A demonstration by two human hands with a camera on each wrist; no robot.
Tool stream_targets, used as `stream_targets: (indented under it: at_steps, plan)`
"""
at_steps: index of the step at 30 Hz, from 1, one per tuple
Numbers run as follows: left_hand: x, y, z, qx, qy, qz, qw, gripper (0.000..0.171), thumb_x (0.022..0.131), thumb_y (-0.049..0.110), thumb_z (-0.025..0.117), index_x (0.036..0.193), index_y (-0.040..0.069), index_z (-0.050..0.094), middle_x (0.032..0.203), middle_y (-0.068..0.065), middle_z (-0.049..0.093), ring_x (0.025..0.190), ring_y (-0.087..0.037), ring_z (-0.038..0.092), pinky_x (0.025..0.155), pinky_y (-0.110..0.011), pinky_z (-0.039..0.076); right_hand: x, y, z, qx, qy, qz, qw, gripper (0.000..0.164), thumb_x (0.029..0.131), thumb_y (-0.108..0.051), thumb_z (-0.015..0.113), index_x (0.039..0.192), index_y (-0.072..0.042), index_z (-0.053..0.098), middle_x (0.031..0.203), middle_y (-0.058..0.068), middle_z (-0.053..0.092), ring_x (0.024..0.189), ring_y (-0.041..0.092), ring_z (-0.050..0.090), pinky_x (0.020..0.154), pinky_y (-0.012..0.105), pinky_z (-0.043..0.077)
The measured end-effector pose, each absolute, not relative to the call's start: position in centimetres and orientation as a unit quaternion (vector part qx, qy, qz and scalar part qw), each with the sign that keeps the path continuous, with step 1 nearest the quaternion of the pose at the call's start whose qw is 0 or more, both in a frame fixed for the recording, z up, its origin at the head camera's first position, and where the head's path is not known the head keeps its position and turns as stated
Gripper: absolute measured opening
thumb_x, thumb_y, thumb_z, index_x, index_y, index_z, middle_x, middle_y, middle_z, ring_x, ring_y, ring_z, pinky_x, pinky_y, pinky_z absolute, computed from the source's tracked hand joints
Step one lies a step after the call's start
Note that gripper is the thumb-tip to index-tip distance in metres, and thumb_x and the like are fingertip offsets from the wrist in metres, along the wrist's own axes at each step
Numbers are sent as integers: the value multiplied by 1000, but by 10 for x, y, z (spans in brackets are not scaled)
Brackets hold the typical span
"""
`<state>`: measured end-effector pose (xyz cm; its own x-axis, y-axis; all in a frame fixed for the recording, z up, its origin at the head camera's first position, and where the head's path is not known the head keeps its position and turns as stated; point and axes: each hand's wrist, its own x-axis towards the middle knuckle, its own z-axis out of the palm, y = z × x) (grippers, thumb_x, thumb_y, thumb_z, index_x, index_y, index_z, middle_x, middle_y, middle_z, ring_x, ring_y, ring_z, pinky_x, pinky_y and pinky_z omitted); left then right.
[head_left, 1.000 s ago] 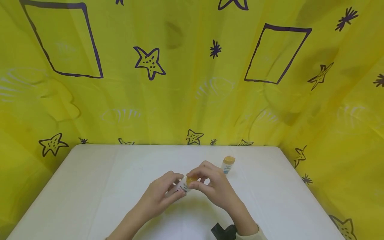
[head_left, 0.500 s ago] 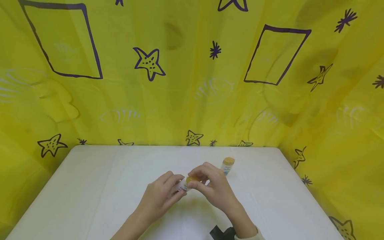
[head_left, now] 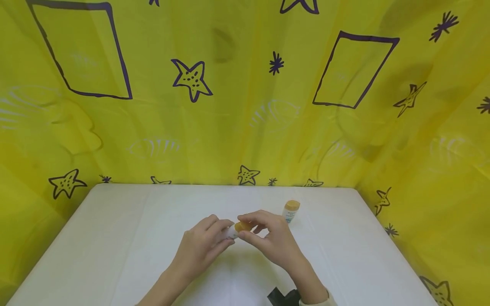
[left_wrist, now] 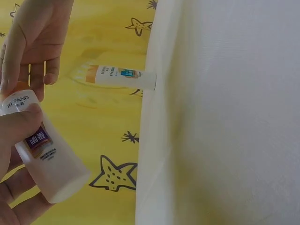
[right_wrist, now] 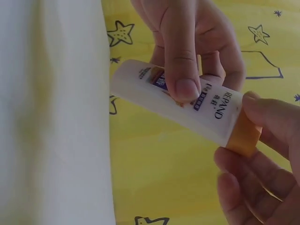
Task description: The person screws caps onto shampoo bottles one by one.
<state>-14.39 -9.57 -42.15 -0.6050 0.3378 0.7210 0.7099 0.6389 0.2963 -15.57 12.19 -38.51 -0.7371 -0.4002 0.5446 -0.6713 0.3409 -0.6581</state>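
Note:
Tilted above the table is a small white bottle (right_wrist: 206, 110) with an orange cap (right_wrist: 244, 133) and a label reading REPAND. My left hand (head_left: 203, 244) grips its body, thumb across the label and fingers behind it. Thumb and fingertips of my right hand (head_left: 273, 240) pinch the orange cap, which sits on the bottle's end. A second white bottle (head_left: 290, 214) with an orange cap stands upright on the table just beyond my right hand; the left wrist view shows this other bottle (left_wrist: 119, 77) too.
The white table (head_left: 153, 212) spreads under both hands. Yellow curtain (head_left: 229, 127) with dark star drawings hangs behind it and at both sides. A black object (head_left: 283, 296) lies by the right wrist at the near side.
The held bottle has shifted slightly and its printed label has turned away from the head view. Both hands keep their hold; the standing bottle has not moved.

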Motion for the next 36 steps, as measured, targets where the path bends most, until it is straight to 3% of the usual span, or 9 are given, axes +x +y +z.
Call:
stream_targets:
  at_steps: [10, 13, 18, 22, 28, 36]
  plan:
    - [-142, -89, -428, -305, -833, -237, 396, 35, 78, 19, 82, 110, 14, 67, 82, 6, 50, 67, -7, 47, 48, -13, 43, -152, 111, -398, 284, -812, 460, 219, 25, 83, -20, 80, 105, -17, 70, 96, -7, 71, 80, 6, 65, 58, 27, 53]
    - [-141, -87, -428, -291, -835, -251, 394, 34, 79, 18, 81, 110, 14, 68, 81, 6, 49, 67, -7, 47, 49, -13, 44, -152, 108, -399, 278, -808, 468, 225, 24, 83, -19, 80, 105, -16, 69, 96, -7, 70, 80, 6, 64, 58, 25, 52]
    - [-143, -88, -429, -258, -831, -393, 299, 34, 82, 20, 82, 113, 19, 67, 89, 8, 55, 77, -5, 58, 62, -19, 53, -156, 109, -397, 272, -803, 489, 206, 31, 84, -19, 80, 114, -16, 70, 100, -5, 72, 80, 8, 67, 64, 25, 56]
    - [-149, -92, -430, -238, -796, -511, 218, 35, 87, 18, 78, 118, 19, 64, 102, 5, 64, 83, -11, 67, 71, -27, 60, -161, 110, -397, 253, -810, 508, 151, 35, 85, -21, 80, 118, -16, 70, 105, -3, 73, 82, 9, 69, 67, 27, 58]
    - [-162, -104, -431, -198, -780, -573, 157, 32, 88, 19, 77, 116, 22, 64, 109, 3, 69, 90, -19, 68, 79, -32, 60, -175, 103, -412, 223, -823, 521, 49, 27, 87, -27, 78, 111, -18, 70, 107, 1, 73, 91, 15, 71, 75, 29, 58]
    - [-179, -111, -440, -159, -776, -605, 83, 35, 87, 21, 77, 119, 21, 62, 111, -3, 66, 96, -31, 65, 81, -29, 59, -196, 91, -431, 223, -823, 522, 26, 22, 89, -25, 77, 107, -16, 70, 104, 0, 73, 93, 19, 71, 78, 29, 58]
